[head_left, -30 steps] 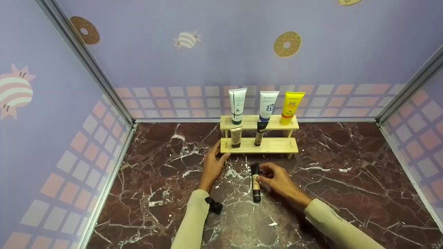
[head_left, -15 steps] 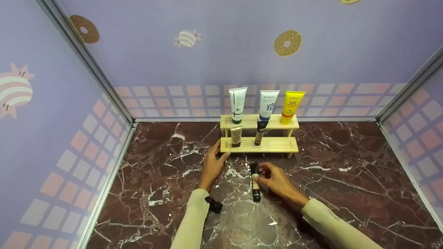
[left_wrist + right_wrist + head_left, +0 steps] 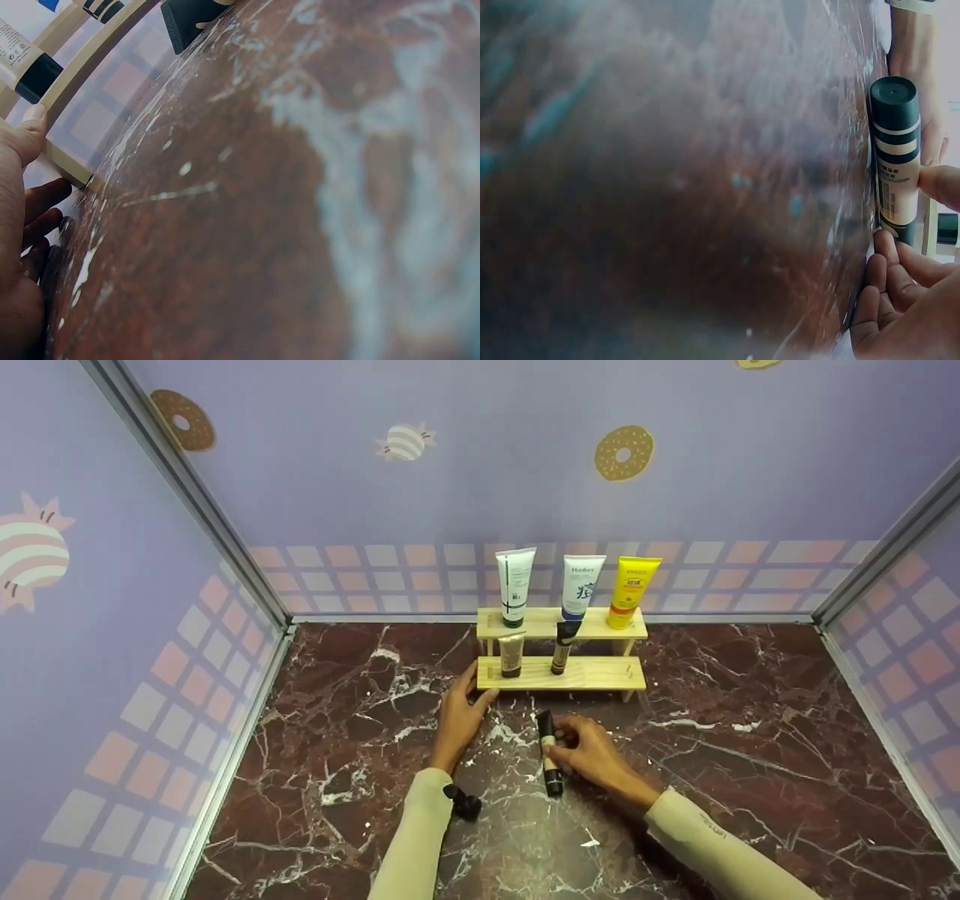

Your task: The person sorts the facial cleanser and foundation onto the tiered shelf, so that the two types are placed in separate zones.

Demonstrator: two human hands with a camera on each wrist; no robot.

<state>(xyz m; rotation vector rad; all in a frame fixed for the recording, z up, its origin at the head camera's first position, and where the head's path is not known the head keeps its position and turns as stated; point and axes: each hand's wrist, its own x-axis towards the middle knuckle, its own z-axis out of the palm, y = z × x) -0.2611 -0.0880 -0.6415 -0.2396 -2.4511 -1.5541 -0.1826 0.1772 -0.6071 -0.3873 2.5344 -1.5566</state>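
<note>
A slim black-and-beige squeeze tube (image 3: 552, 765) lies on the marble-patterned table, its black cap toward me. My right hand (image 3: 594, 751) pinches it from the right, with the thumb (image 3: 939, 186) against the beige label in the right wrist view. At the left front corner of a two-tier wooden stand (image 3: 604, 675), my left hand (image 3: 460, 718) grips the lower step. Its thumb (image 3: 28, 135) presses the front edge in the left wrist view, while its fingers reach round the side. A small gold tube (image 3: 511, 655) and a slim black tube (image 3: 562, 651) stand upright on the lower step.
Along the upper step stand a white tube with a green cap (image 3: 515, 589), a white-and-blue tube (image 3: 581, 589) and a yellow tube (image 3: 632, 592). Purple patterned walls (image 3: 495, 457) enclose the table at the back and sides.
My right hand has shifted slightly left, and the squeeze tube in it has moved left too, its black flat end most. The left hand stays at the stand.
</note>
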